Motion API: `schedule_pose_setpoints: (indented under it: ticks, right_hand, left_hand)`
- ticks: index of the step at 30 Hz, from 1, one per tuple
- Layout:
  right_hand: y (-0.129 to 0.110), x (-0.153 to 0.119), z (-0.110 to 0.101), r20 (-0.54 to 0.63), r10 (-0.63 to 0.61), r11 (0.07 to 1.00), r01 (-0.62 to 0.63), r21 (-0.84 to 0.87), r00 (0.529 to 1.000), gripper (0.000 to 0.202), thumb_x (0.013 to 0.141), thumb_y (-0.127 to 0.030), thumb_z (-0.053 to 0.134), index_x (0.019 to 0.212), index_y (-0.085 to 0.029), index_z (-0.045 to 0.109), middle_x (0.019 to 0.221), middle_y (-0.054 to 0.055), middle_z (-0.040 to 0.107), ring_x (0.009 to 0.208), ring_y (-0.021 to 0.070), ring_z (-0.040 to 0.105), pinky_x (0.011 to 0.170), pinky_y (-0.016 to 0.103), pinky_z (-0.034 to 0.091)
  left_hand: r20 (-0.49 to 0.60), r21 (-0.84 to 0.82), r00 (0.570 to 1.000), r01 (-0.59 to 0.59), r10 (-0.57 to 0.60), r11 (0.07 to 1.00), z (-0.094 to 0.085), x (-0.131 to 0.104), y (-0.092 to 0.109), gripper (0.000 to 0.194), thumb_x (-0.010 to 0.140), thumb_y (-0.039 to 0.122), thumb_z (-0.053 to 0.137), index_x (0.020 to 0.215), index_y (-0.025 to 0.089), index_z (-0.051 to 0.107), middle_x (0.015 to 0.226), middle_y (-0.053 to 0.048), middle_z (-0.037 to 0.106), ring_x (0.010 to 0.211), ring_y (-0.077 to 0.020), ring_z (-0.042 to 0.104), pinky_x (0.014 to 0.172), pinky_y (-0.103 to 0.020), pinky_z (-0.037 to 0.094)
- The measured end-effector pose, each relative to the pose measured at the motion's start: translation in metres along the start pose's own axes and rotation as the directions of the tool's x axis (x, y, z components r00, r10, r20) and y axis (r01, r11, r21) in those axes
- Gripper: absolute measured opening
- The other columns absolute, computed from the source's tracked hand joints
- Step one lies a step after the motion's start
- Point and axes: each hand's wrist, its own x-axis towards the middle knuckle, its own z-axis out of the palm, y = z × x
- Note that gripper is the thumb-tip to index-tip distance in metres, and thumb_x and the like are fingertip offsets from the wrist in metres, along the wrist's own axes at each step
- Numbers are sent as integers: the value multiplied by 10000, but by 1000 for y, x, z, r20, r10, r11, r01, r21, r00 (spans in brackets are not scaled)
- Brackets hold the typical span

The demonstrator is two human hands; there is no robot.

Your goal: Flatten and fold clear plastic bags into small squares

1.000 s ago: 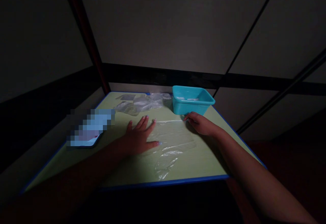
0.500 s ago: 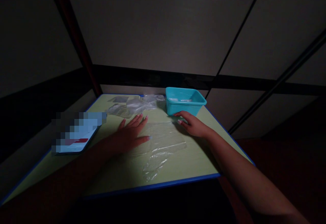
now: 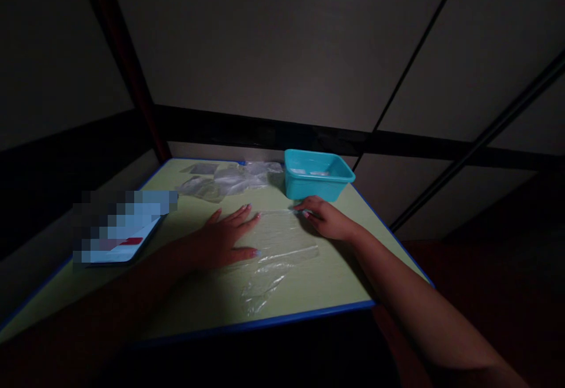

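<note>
A clear plastic bag (image 3: 282, 246) lies spread on the pale green table (image 3: 335, 276), its lower part wrinkled near the front edge. My left hand (image 3: 225, 241) rests flat with fingers spread at the bag's left side. My right hand (image 3: 324, 217) is at the bag's far right corner, thumb and forefinger bent close together around the film's edge. Just behind my right hand stands a turquoise basket (image 3: 315, 188) with some pale items inside, hard to make out.
Crumpled clear plastic bags (image 3: 233, 179) lie along the table's far side, left of the basket. A tablet-like device (image 3: 128, 241), partly pixelated, sits at the left edge. A panelled wall stands behind the table.
My right hand has moved slightly left, and its thumb and forefinger have closed in on the bag's far edge. My left hand stays flat, a little lower. The view has shifted slightly.
</note>
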Motion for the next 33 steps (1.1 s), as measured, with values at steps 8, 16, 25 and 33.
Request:
schedule_pose_setpoints:
  ticks: [8, 16, 25, 33]
  right_hand:
    - [1, 3, 7, -21, -75, 997, 76, 28, 997, 414, 836, -112, 461, 1239, -163, 535, 1235, 153, 572, 1165, 245, 495, 980, 457, 398]
    - [-2, 0, 0, -12, 107, 990, -105, 98, 994, 318, 860, -109, 414, 1072, -155, 647, 1133, 108, 670, 1052, 200, 607, 927, 380, 467]
    - [-6, 0, -4, 93, 181, 975, -191, 114, 979, 367, 861, -124, 458, 1170, -200, 643, 1210, 72, 645, 1114, 200, 597, 974, 385, 448]
    - [-8, -1, -9, 189, 217, 972, -229, 47, 958, 404, 860, -146, 473, 1233, -225, 609, 1216, 34, 638, 1085, 185, 615, 957, 331, 451]
  left_hand:
    - [-46, -8, 999, -23, 23, 1000, 3, 1, -2, 749, 846, 610, 451, 1472, 265, 225, 1532, -187, 49, 1414, -363, 65, 1051, -649, 119]
    - [-26, -17, 999, -21, 20, 1000, 7, 2, -7, 758, 842, 620, 447, 1473, 270, 211, 1529, -200, 49, 1412, -364, 63, 1037, -666, 120]
    - [18, -20, 1000, 18, -17, 1000, 2, 0, -2, 789, 844, 621, 434, 1485, 267, 140, 1531, -187, 18, 1415, -353, 28, 1048, -653, 105]
    - [20, -44, 1000, 6, -5, 999, 6, 2, -13, 826, 819, 674, 432, 1483, 290, 127, 1532, -183, -17, 1413, -358, 6, 1046, -660, 89]
